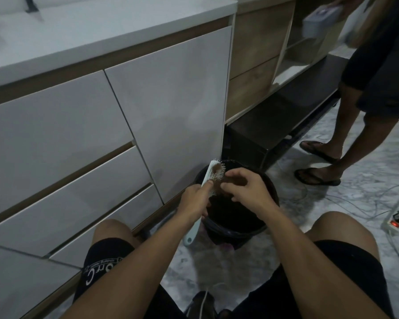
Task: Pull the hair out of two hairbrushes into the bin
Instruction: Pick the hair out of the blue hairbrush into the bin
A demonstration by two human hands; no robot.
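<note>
A pale, flat plastic hairbrush [211,174] is held over a round black bin [260,217] lined with a dark bag, which stands on the marbled grey floor [346,199] just beside the white cabinet front [168,107]. The brush handle is gripped by the left hand [194,200], its forefinger laid along the back of the brush head. A tuft of brown hair [217,168] sits in the bristles, and hair at the bristles is pinched between the curled fingertips of the right hand [244,186]. The far rim of the bin is partly hidden by both hands. To the far right, a second person's legs in dark flip-flops [318,176] stand close to the bin, with a pale box [320,19] held up near open wooden shelves [293,54]. At the right edge, a white power strip [396,219] lies among loose cables.

One hairbrush, one bin and two hands are seen.
</note>
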